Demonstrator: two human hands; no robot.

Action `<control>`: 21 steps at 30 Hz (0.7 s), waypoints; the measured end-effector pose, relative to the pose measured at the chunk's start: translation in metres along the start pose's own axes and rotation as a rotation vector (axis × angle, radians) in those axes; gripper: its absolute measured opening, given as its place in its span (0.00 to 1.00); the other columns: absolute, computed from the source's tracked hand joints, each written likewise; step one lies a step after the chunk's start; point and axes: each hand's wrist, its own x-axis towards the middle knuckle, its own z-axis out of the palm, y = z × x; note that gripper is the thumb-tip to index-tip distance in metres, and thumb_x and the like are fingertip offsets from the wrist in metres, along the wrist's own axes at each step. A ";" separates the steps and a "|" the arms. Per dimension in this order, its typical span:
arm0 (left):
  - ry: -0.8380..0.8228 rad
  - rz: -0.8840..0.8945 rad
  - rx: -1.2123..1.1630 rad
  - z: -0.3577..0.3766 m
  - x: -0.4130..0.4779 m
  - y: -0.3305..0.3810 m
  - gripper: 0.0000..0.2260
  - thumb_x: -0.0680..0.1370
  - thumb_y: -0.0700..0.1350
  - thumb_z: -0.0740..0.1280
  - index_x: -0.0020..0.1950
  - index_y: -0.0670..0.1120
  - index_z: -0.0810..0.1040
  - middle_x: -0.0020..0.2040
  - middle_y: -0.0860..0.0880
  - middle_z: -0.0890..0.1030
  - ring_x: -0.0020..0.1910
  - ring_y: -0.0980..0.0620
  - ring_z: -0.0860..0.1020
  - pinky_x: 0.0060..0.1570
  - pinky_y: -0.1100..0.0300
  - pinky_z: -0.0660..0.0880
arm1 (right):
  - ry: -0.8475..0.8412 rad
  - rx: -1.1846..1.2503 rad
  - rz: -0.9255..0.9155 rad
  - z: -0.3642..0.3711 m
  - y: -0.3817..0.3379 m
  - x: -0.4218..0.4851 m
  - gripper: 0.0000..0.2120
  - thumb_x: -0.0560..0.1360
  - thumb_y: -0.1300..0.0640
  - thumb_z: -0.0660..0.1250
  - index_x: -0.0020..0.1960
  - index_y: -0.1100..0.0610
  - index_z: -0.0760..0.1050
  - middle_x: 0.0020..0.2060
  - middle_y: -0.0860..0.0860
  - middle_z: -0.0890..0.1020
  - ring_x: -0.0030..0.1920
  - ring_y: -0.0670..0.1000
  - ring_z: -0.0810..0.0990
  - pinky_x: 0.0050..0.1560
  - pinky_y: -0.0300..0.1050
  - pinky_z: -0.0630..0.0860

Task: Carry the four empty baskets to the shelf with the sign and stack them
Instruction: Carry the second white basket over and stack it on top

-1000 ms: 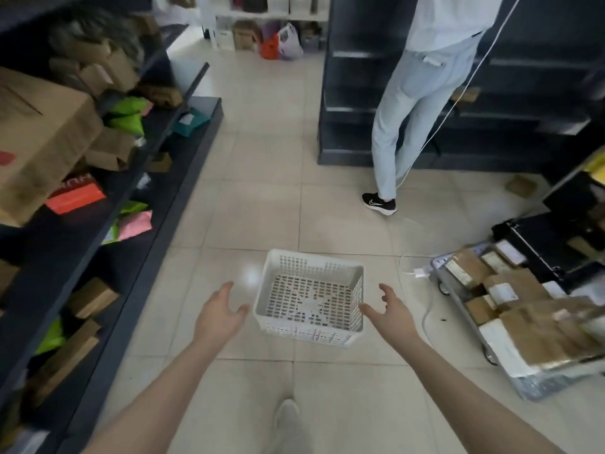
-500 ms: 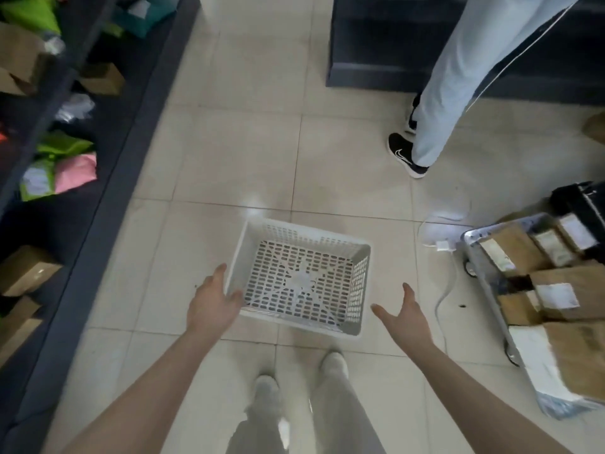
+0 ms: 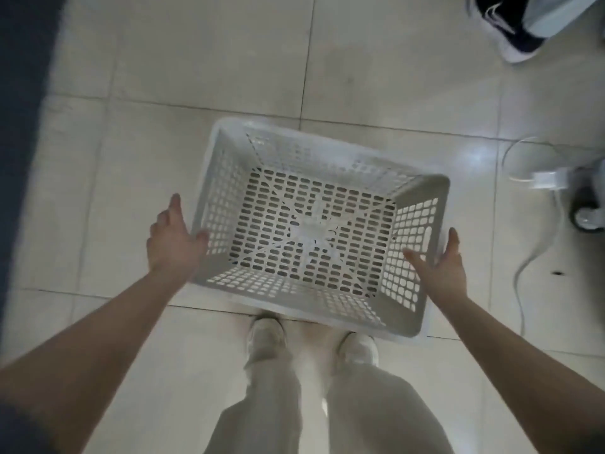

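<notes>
Hands at both ends of empty basket

Basket, white perforated plastic, empty, sits on tile floor between both hands, just ahead of wearer's shoes. Left hand spread open, thumb against basket's left rim, fingers outside the wall; no closed grip. Right hand open, thumb inside right wall, fingers outside the rim; contact unclear. Beyond right hand: white cable, cart wheel. Far right: another person's dark sneaker, white swoosh mark. No readable writing.

Both arms out fwd; left hand & right hand spread wide, palms facing in.
</notes>
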 end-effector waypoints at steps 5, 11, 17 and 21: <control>0.028 -0.020 -0.122 0.050 0.070 -0.007 0.34 0.78 0.48 0.64 0.79 0.45 0.50 0.71 0.34 0.69 0.68 0.32 0.70 0.65 0.42 0.69 | 0.230 0.036 -0.075 0.041 0.018 0.040 0.36 0.76 0.52 0.63 0.76 0.45 0.45 0.72 0.55 0.68 0.63 0.65 0.74 0.62 0.58 0.70; 0.172 0.041 -0.062 0.071 0.082 -0.019 0.14 0.78 0.42 0.61 0.62 0.39 0.66 0.50 0.29 0.79 0.48 0.27 0.77 0.43 0.43 0.72 | 0.244 0.266 0.068 0.044 0.040 0.057 0.23 0.74 0.53 0.63 0.68 0.47 0.66 0.58 0.58 0.80 0.54 0.62 0.80 0.57 0.59 0.76; 0.164 0.019 -0.151 0.068 0.064 -0.035 0.10 0.76 0.40 0.64 0.55 0.39 0.69 0.48 0.29 0.80 0.47 0.29 0.78 0.46 0.42 0.73 | 0.090 0.409 0.145 0.035 0.038 0.065 0.08 0.73 0.62 0.64 0.52 0.56 0.74 0.40 0.56 0.80 0.39 0.57 0.78 0.41 0.50 0.76; 0.170 -0.039 -0.155 0.049 0.040 -0.054 0.10 0.76 0.40 0.65 0.55 0.38 0.71 0.48 0.29 0.79 0.49 0.29 0.78 0.46 0.42 0.73 | 0.081 0.350 0.096 0.026 0.026 0.051 0.05 0.70 0.62 0.64 0.40 0.53 0.74 0.35 0.56 0.78 0.36 0.56 0.76 0.39 0.52 0.74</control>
